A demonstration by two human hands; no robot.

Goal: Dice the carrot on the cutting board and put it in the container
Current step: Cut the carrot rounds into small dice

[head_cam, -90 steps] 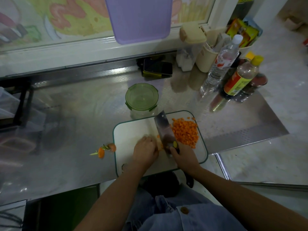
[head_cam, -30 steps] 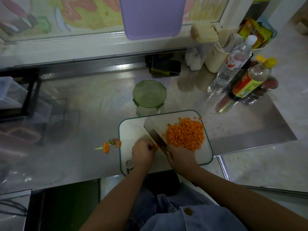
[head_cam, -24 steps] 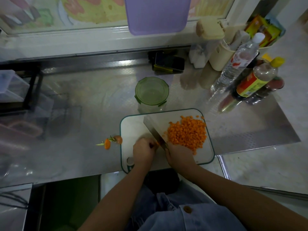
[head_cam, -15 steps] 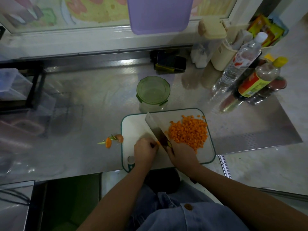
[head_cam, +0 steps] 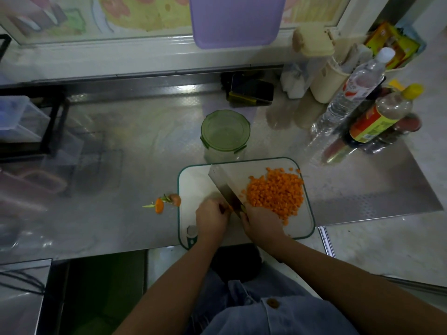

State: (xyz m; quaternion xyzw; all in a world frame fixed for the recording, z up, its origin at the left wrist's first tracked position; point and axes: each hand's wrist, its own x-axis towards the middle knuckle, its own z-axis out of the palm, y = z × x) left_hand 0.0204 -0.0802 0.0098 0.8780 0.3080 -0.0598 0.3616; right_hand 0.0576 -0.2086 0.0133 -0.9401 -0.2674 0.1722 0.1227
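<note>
A white cutting board (head_cam: pixel 193 180) with a green rim lies at the counter's front edge. A heap of diced carrot (head_cam: pixel 277 193) covers its right half. My right hand (head_cam: pixel 262 220) grips the handle of a broad cleaver (head_cam: pixel 226 182), whose blade is tilted and stands left of the heap. My left hand (head_cam: pixel 211 220), fingers curled, pinches a small leftover carrot piece (head_cam: pixel 230 208) right beside the blade. The round clear container (head_cam: pixel 225 135) with its green lid on stands just behind the board.
Carrot ends with green stem (head_cam: pixel 165 203) lie on the steel counter left of the board. Bottles (head_cam: pixel 377 119) and a cream utensil holder (head_cam: pixel 325 79) crowd the back right. A phone (head_cam: pixel 251 90) lies at the back. A black rack (head_cam: pixel 26 124) stands at left.
The cleaver pushed the cut pieces right into the heap, which grew wider, then returned beside my left hand. My left hand has kept its hold on the small carrot piece.
</note>
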